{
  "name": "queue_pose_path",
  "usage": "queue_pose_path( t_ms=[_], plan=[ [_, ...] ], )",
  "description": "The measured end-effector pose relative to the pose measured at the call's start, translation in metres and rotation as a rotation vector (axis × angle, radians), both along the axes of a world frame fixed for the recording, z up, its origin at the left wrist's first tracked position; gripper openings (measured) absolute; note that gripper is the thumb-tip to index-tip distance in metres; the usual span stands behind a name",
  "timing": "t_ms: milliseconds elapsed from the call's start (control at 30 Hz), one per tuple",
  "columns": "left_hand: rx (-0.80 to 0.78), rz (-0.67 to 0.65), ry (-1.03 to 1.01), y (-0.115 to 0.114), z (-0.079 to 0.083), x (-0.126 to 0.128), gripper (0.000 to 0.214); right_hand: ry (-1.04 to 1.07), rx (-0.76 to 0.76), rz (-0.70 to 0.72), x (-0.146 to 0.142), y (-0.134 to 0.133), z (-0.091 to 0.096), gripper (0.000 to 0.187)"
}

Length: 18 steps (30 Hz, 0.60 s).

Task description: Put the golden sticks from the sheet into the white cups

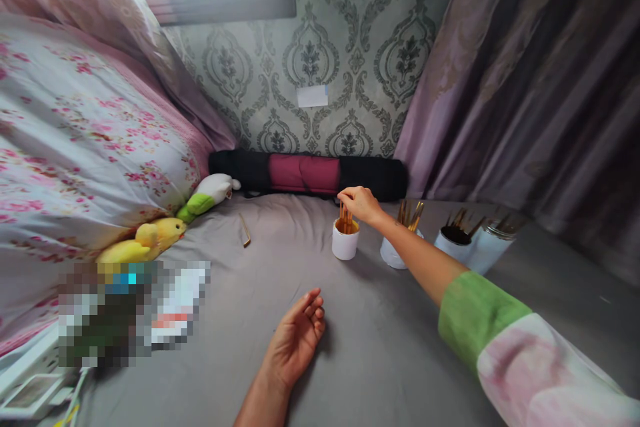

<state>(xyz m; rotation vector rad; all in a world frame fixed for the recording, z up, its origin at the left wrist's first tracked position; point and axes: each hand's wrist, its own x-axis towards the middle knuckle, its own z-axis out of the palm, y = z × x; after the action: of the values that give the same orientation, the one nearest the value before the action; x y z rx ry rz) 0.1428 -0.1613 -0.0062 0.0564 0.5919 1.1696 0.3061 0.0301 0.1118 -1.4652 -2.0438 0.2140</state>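
My right hand (361, 204) reaches over a white cup (345, 246) with a yellowish inside. Its fingers are pinched on the tops of thin orange-brown sticks (346, 221) that stand upright in that cup. Whether it grips one or several of them, I cannot tell. Beneath my right forearm is a second white cup (391, 253) with more thin sticks, partly hidden. My left hand (299, 337) lies on the grey sheet (225, 320), palm turned up, fingers loosely bent and apart from the thumb, holding nothing.
To the right stand a dark-mouthed white cup (447, 243) and a white jar (493, 247), both with sticks. A small bent golden-brown piece (245, 233) lies left of the cups. Plush toys (150, 240), a power strip (30, 373) and a blurred-out patch line the left. Behind lies a black-and-maroon roll (305, 173).
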Motion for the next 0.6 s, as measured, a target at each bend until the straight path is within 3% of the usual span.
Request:
queue_pose_path(
  t_ms=[600],
  plan=[
    [0.003,-0.001,-0.004,0.0003,0.0007,-0.0004,0.019,-0.010,-0.029,-0.092,-0.0015,-0.0005,0.0015,0.027]
  ],
)
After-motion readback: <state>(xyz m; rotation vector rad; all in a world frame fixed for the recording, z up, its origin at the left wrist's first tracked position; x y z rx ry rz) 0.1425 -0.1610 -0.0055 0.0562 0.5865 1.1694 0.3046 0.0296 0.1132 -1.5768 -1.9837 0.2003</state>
